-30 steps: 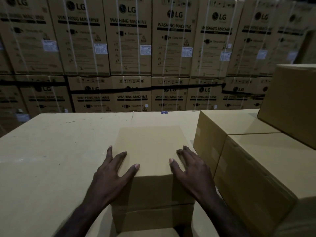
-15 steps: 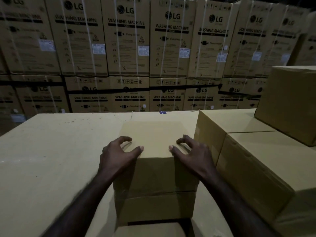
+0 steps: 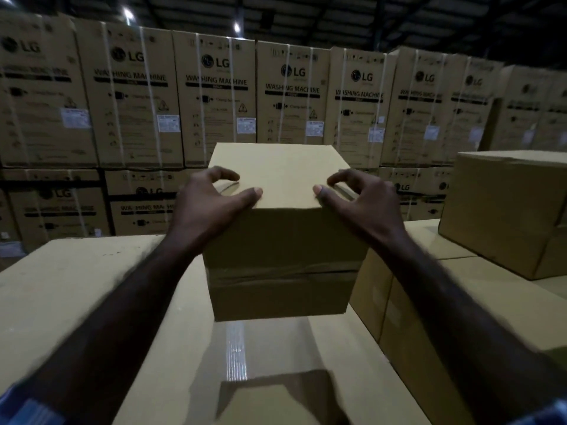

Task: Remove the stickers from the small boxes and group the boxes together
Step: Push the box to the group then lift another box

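A plain brown small box (image 3: 280,240) is lifted in front of me, clear of the surface below it, with a band of clear tape across its near face. My left hand (image 3: 208,207) grips its upper left edge and my right hand (image 3: 365,204) grips its upper right edge, thumbs on top. No sticker shows on the faces I can see. Two more small boxes (image 3: 429,302) stand side by side at the right, and another box (image 3: 503,210) rests on top of them.
A large flat carton (image 3: 76,289) serves as the work surface, with a shiny tape strip (image 3: 236,351) down its middle. Another carton corner (image 3: 276,400) shows at the bottom. A wall of stacked LG washing machine cartons (image 3: 214,99) fills the background.
Both hands went from flat on the box top to gripping its edges. The box has risen off the surface and the view has tilted upward.
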A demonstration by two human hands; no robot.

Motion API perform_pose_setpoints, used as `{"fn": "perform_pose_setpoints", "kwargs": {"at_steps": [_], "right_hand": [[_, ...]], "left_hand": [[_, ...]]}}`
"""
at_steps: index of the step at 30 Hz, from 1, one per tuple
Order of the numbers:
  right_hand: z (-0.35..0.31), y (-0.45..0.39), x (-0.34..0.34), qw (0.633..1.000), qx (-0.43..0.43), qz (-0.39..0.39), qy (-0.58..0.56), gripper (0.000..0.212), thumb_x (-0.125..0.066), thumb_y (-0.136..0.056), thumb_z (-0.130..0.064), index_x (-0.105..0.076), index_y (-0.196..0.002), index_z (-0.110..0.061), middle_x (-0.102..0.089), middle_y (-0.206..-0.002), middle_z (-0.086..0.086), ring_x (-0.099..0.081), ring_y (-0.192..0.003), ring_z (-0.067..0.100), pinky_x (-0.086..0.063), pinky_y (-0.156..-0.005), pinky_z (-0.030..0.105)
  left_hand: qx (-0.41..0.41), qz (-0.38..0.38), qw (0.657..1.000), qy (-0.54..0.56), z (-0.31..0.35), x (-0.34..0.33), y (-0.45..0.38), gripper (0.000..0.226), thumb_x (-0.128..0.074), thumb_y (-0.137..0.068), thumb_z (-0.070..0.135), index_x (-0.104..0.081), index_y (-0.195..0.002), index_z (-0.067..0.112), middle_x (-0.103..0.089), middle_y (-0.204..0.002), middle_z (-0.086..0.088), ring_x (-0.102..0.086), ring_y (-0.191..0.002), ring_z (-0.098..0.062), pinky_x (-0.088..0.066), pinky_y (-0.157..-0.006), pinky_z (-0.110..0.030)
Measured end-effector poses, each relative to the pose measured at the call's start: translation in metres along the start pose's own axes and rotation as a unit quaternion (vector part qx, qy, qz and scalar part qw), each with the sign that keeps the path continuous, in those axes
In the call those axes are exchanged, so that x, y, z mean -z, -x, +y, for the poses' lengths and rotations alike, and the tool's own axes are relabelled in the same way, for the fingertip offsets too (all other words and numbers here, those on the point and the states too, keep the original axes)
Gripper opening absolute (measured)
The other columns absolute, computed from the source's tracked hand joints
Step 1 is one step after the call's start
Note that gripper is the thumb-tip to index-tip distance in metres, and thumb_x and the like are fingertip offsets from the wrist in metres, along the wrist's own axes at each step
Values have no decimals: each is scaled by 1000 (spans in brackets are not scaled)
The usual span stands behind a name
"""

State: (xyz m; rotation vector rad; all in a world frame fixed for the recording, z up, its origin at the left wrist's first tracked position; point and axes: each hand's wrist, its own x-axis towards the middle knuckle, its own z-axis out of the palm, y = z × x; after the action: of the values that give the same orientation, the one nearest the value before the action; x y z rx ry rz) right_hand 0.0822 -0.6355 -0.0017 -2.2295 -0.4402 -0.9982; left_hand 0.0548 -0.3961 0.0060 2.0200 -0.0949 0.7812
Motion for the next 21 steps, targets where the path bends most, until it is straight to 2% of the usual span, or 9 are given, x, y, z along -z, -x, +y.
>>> {"fn": "perform_pose_setpoints", "kwargs": {"at_steps": [4, 7, 9, 13, 18, 21], "right_hand": [[-6, -19, 15, 1000, 19, 19, 5, 52, -62, -82, -58, -65, -116, -18, -65, -122, 6, -55, -101, 6, -50, -75, 22], [-7, -25, 27, 999, 24, 30, 14, 53, -62, -82, -57, -65, -116, -18, -64, -125, 6, -53, -103, 5, -47, -75, 19], [-6, -28, 37, 999, 22, 40, 19, 51, -64, -82, -56, -66, -116, -18, -64, -126, 6, -54, -104, 6, -47, -75, 19], [2, -31, 63, 998, 19, 51, 32, 51, -65, -81, -58, -66, -115, -19, -65, -126, 6, -59, -109, 12, -54, -83, 31], [25, -37, 102, 997, 14, 56, 58, 47, -66, -83, -54, -67, -114, -18, -63, -128, 7, -53, -106, 5, -48, -77, 20], [48, -39, 128, 996, 9, 52, 69, 45, -65, -83, -54, -66, -112, -19, -63, -128, 8, -53, -109, 7, -45, -75, 17]], "left_hand": [[-32, -6, 999, -1, 19, 5, -16, 56, -77, -75, 44, -60, -124, 24, -48, -140, -7, -50, -110, -17, -52, -68, -28], [-43, -18, 999, 18, 30, 4, -23, 56, -76, -75, 44, -59, -125, 23, -48, -139, -8, -52, -111, -19, -56, -80, -38], [-51, -24, 998, 22, 37, 0, -25, 56, -76, -76, 43, -59, -124, 22, -49, -138, -8, -50, -107, -16, -56, -82, -39], [-71, -28, 996, 37, 54, -15, -27, 55, -76, -76, 44, -60, -123, 21, -50, -137, -8, -49, -104, -14, -56, -81, -38], [-88, -42, 994, 56, 82, -50, -24, 57, -75, -77, 45, -59, -124, 18, -52, -135, -8, -50, -99, -11, -54, -73, -29], [-104, -51, 992, 55, 102, -75, -20, 57, -74, -77, 47, -60, -124, 17, -53, -134, -7, -48, -99, -8, -45, -63, -19]]}}
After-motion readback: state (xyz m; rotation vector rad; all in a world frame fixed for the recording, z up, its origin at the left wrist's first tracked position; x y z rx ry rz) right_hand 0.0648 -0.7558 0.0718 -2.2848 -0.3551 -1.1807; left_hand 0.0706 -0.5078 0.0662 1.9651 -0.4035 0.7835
